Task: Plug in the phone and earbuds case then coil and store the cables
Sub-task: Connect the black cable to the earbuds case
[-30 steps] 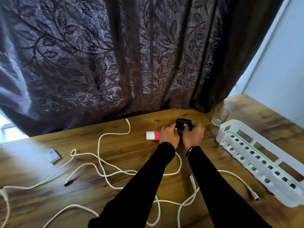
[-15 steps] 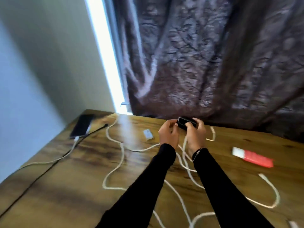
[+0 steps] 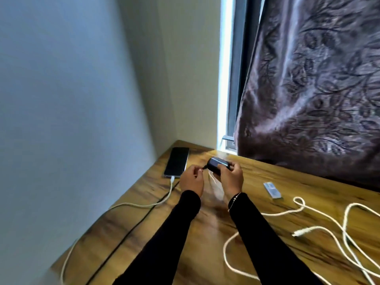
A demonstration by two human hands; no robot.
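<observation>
Presently, a dark earbuds case (image 3: 218, 166) is held above the far left part of the wooden table (image 3: 205, 221), gripped by the right hand (image 3: 231, 178) with the fingers curled over its top and the thumb wrapped round its near side. The black plug end (image 3: 204, 167) of a cable is pinched between thumb and forefinger of the left hand (image 3: 191, 181) and is held right at the left end of the case; whether it is seated in the port cannot be told. A black cable (image 3: 131, 232) is seen lying on the table, running from near the left hand toward the near left edge.

The phone (image 3: 176, 161) is laid flat, screen dark, in the far left corner beside the wall, just left of the left hand. A white cable (image 3: 144, 205) is plugged into its near end and is trailed along the table toward the near left edge.

To the right, loose white cables (image 3: 329, 227) are spread in loops across the table, well apart from the case. A small white block (image 3: 272, 189), blurred, is set between those loops and the right hand. A dark patterned curtain (image 3: 312, 89) is hung behind the table, with a bright strip of window (image 3: 223, 79) left uncovered beside it.
</observation>
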